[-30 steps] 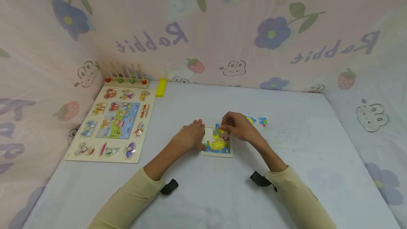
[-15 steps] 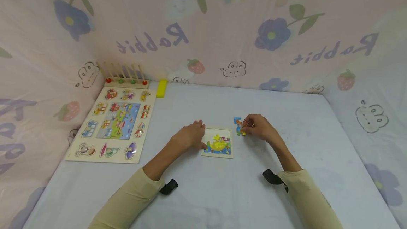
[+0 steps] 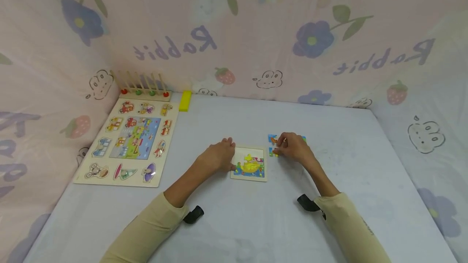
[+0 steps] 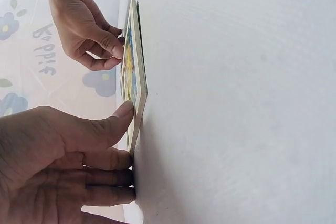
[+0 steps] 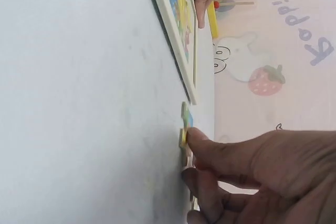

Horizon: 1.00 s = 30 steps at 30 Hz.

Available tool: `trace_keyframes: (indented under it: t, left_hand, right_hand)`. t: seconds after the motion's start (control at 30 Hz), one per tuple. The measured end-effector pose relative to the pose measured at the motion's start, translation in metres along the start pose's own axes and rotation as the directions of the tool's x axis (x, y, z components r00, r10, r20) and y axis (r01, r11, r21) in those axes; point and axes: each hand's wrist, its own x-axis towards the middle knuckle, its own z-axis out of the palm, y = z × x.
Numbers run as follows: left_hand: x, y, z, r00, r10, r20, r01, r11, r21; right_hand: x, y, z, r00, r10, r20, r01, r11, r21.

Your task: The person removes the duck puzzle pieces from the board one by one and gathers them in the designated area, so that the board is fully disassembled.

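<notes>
A small square wooden jigsaw board (image 3: 248,179) lies on the table, with a yellow duck picture partly filled in and bare wood at its upper left. My left hand (image 3: 216,157) holds its left side, thumb on the near corner and fingertips along the edge, as the left wrist view shows. Right of the board, my right hand (image 3: 294,147) pinches a small jigsaw piece (image 5: 183,137) between thumb and index finger, low over the table. Another blue and orange piece (image 3: 272,138) lies just beyond its fingertips. More pieces are partly hidden behind the hand, including a blue one (image 3: 304,138).
At the left lies a large wooden knob puzzle (image 3: 118,175) with vehicle and toy shapes. Behind it stands a wooden peg rack (image 3: 145,95) with red and green beads, beside a yellow block (image 3: 185,101). Printed fabric (image 3: 241,56) walls in the table (image 3: 234,226).
My right hand has moved from above the board to its right, taking pieces off there. Two pieces that touched half a second ago now stand slightly apart. My left hand has stayed put.
</notes>
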Motion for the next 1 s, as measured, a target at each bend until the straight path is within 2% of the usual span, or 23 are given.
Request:
trace_keyframes:
  t: [0.23,0.57,0.73,1.0]
  left_hand:
    - [0.0,0.0,0.0,1.0,0.016,-0.014,-0.016,0.999,0.04]
    - [-0.002,0.002,0.001,1.0,0.019,-0.013,-0.018,1.0,0.021]
    - [0.0,-0.002,0.001,1.0,0.009,-0.001,-0.009,1.0,0.027]
    - [0.002,-0.001,0.001,1.0,0.015,0.001,-0.015,1.0,0.015]
  right_hand:
    - [-0.003,-0.002,-0.002,0.999,-0.026,0.03,0.026,1.0,-0.002]
    - [-0.003,-0.002,-0.001,1.0,-0.006,0.023,0.007,1.0,-0.014]
    - [-0.001,-0.003,0.002,1.0,-0.007,0.023,0.007,1.0,-0.01]
    - [-0.003,-0.011,-0.004,1.0,0.008,0.023,-0.008,1.0,-0.003]
